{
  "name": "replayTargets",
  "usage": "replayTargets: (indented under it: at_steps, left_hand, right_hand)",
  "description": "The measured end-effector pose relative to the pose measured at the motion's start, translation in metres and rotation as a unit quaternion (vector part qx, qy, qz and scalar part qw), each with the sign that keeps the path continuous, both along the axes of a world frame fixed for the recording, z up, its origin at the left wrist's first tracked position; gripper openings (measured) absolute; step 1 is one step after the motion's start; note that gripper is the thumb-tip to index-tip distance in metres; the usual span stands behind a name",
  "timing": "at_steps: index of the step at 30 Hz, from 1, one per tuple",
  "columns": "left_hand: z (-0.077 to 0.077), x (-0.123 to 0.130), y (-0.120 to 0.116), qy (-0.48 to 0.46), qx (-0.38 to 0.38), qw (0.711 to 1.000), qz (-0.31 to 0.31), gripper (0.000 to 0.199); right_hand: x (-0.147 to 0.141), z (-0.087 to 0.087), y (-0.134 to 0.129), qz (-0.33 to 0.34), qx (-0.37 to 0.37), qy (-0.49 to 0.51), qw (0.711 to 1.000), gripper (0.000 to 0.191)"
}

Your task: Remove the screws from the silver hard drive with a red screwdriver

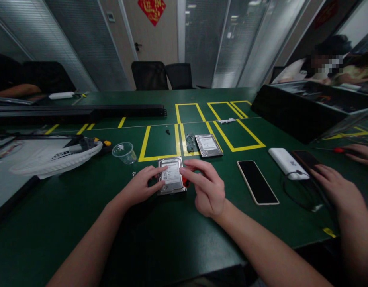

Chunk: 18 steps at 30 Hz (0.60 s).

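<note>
A silver hard drive with a white label lies flat on the green table in front of me. My left hand grips its left side, thumb and fingers pressing on the top face. At the drive's right edge, my right hand is closed with the fingers pinched together. Beneath those fingers shows a red and black piece, which looks like a screwdriver handle; most of it is hidden. Farther back lies a second hard drive, beside a small clear plastic bag. A clear plastic cup stands left of the drives, with tiny pale bits near it.
Right of me lie a phone, a white power bank and a black cable. A co-worker's hands are there, near a red-handled screwdriver. An open black computer case stands behind. At left is a white racket-shaped item.
</note>
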<state>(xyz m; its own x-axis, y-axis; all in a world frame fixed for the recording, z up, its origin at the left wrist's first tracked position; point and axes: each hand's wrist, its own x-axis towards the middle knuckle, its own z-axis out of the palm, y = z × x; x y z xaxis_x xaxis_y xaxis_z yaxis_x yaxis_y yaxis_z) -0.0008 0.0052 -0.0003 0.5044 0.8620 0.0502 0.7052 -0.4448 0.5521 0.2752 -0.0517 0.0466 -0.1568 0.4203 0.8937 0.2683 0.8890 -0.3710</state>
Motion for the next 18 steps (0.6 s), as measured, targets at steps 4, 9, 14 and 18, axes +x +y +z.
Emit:
replayTargets:
  at_steps: [4, 9, 14, 18]
  left_hand:
    - [0.0006, 0.0000, -0.0005, 0.007, -0.019, 1.000, 0.003, 0.061]
    - [0.0023, 0.0001, -0.0008, 0.007, -0.026, 1.000, 0.006, 0.062]
    - [0.0018, -0.0004, -0.0003, 0.011, -0.028, 0.999, 0.010, 0.062]
    - [-0.0006, -0.0011, 0.0005, 0.002, -0.019, 1.000, 0.006, 0.062]
  right_hand:
    - [-0.0007, -0.0031, 0.0016, 0.000, 0.005, 0.004, 1.000, 0.056]
    - [-0.0017, -0.0033, 0.0017, -0.013, 0.010, 0.006, 1.000, 0.055]
    - [-0.0027, -0.0024, 0.0011, -0.020, 0.006, -0.001, 1.000, 0.052]
    - [-0.0025, -0.0025, 0.0009, -0.014, 0.008, 0.003, 1.000, 0.053]
